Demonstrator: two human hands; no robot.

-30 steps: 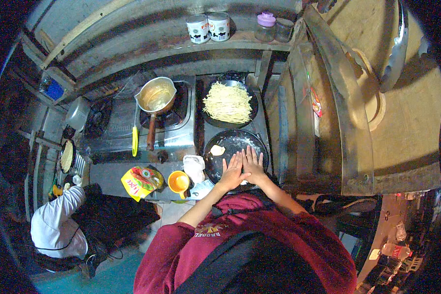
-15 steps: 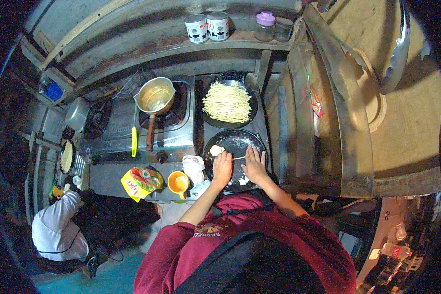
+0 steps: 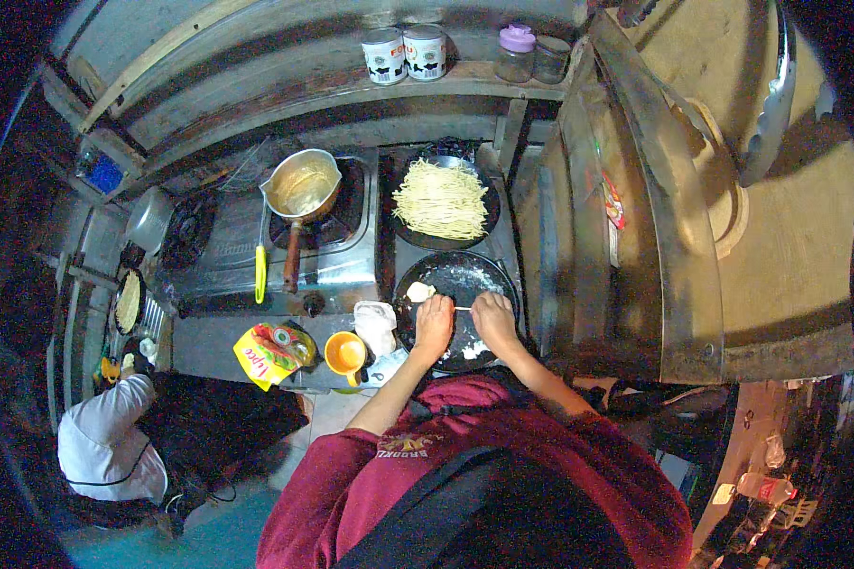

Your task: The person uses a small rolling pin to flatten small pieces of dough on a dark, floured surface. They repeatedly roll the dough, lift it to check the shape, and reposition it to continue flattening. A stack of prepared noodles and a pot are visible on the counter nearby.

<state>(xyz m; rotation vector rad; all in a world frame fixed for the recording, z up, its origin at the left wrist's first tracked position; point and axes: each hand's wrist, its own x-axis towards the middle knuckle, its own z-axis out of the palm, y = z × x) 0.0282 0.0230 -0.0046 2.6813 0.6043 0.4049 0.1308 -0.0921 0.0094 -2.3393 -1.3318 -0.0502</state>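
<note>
We see a dark tray on the counter, dusted with white flour, and a small piece of dough lies near its left rim. Behind it a second tray holds a heap of pale yellow noodles. To the left, a metal pot with a brown handle sits on a stove burner and holds a yellowish liquid. On the counter in front of the stove stand an orange cup, a white bag and a yellow packet. On the shelf above we see two white tins and a jar with a purple lid.

Both hands are over the floured tray, palms down, close to each other. The left hand and the right hand have the fingers curled, and between them runs a thin pale strand, perhaps dough, which both hands seem to pinch at its ends; the view is too small to be sure of the grasp. The forearms come up from the lower edge, in red sleeves.

At the lower left another person in a white top bends near the counter.
</note>
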